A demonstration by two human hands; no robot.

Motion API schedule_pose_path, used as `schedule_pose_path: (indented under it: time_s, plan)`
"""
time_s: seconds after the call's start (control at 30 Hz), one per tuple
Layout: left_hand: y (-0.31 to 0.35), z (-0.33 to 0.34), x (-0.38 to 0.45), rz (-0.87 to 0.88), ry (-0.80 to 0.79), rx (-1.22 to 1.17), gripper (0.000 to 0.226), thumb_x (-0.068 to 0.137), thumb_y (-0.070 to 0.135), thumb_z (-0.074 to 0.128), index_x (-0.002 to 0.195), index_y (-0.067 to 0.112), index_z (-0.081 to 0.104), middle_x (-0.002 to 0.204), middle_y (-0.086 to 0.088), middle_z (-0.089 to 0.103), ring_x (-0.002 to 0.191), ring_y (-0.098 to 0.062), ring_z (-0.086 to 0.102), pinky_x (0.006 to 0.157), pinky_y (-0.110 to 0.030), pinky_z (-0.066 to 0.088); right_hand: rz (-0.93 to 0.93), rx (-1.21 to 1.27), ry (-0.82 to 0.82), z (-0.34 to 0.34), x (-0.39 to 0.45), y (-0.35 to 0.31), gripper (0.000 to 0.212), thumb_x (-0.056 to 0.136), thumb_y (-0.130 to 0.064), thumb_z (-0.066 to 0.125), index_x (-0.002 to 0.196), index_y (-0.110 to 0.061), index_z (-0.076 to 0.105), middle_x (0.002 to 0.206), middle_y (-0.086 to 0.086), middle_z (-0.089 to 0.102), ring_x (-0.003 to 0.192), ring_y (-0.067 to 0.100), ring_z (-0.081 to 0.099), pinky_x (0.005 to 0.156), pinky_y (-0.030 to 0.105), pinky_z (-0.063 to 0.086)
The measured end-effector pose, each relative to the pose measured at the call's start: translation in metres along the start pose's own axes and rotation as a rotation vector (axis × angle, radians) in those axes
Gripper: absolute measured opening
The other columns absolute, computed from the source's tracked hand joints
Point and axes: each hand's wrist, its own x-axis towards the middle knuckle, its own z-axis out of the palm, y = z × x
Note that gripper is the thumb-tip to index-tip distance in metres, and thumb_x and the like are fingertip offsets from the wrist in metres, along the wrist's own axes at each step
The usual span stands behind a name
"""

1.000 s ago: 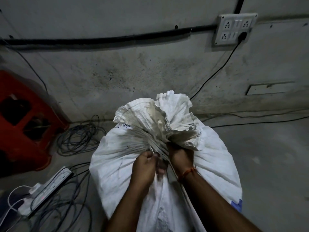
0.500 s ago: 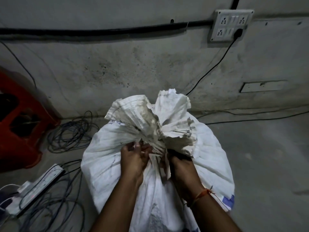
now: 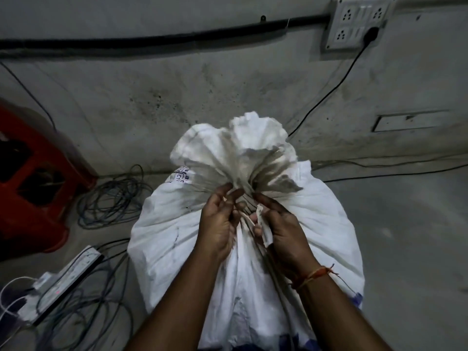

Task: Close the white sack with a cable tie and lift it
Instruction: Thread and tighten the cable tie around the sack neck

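The white sack [image 3: 177, 236] stands full on the grey floor, directly below me. Its mouth [image 3: 243, 148] is bunched into a ruffled crown above a tight neck. My left hand [image 3: 220, 224] is at the left of the neck, palm turned inward and fingers apart, fingertips touching the pleats. My right hand [image 3: 286, 229] is at the right of the neck. It pinches a flat white strip, which looks like the cable tie's tail [image 3: 264, 229], running from the neck down across its fingers. How the tie sits around the neck is hidden by folds.
A red plastic stool [image 3: 33, 178] stands at the left by the wall. A coil of dark cables [image 3: 111, 198] and a power strip [image 3: 63, 277] lie left of the sack. A wall socket [image 3: 359, 24] has a black cord running down behind the sack.
Both hands have loosened their fists on the neck. The left hand's fingers have spread. The right hand has turned, and the white strip now shows in its fingers.
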Motion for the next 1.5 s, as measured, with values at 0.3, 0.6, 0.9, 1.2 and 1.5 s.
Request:
schedule_pose_path:
  time_s: [0.3,0.6,0.9,1.2,1.5]
  plan:
    - [-0.017,0.022,0.048,-0.011,0.084,-0.076,0.04,0.1,-0.013,0.043,0.134,0.007,0.048,0.113,-0.011,0.07,0.074,-0.012,0.067,0.052,-0.011,0.051,0.145,0.205,0.016,-0.006,0.011,0.013,0.026,0.105,-0.006,0.035,0.117,-0.006,0.058,0.075,0.016,0.063,0.045,0.013,0.053,0.041,0.018,0.044]
    - [-0.025,-0.035,0.005,0.222,0.104,0.574,0.035,0.096,-0.005,0.06,0.125,0.014,0.058,0.105,-0.007,0.069,0.087,-0.016,0.07,0.095,-0.043,0.055,0.082,0.068,-0.014,-0.012,0.015,0.004,0.028,0.104,-0.008,0.041,0.114,-0.011,0.067,0.071,0.007,0.072,0.044,0.01,0.051,0.043,0.018,0.04]
    - [-0.003,-0.047,-0.018,0.353,-0.008,1.173,0.011,0.085,0.016,0.078,0.094,0.022,0.074,0.079,0.003,0.078,0.074,-0.005,0.074,0.075,-0.028,0.058,0.103,0.076,-0.024,-0.014,0.013,0.0,0.03,0.104,-0.009,0.041,0.118,-0.013,0.067,0.072,0.008,0.07,0.045,0.01,0.051,0.044,0.017,0.045]
    - [0.019,-0.053,-0.011,0.479,-0.023,1.31,0.008,0.082,0.017,0.08,0.082,0.022,0.073,0.083,0.004,0.071,0.08,-0.013,0.068,0.077,-0.035,0.054,0.12,0.063,-0.025,-0.02,0.016,-0.005,0.031,0.103,-0.005,0.039,0.117,-0.009,0.066,0.067,0.008,0.07,0.043,0.01,0.051,0.041,0.018,0.043]
    - [0.019,-0.046,-0.02,0.747,-0.015,1.252,0.006,0.09,0.024,0.064,0.089,0.021,0.069,0.116,0.013,0.068,0.121,-0.015,0.053,0.106,-0.05,0.041,0.04,0.083,-0.12,-0.005,0.009,0.011,0.038,0.104,-0.007,0.041,0.102,-0.016,0.078,0.076,0.013,0.067,0.053,0.014,0.055,0.048,0.021,0.048]
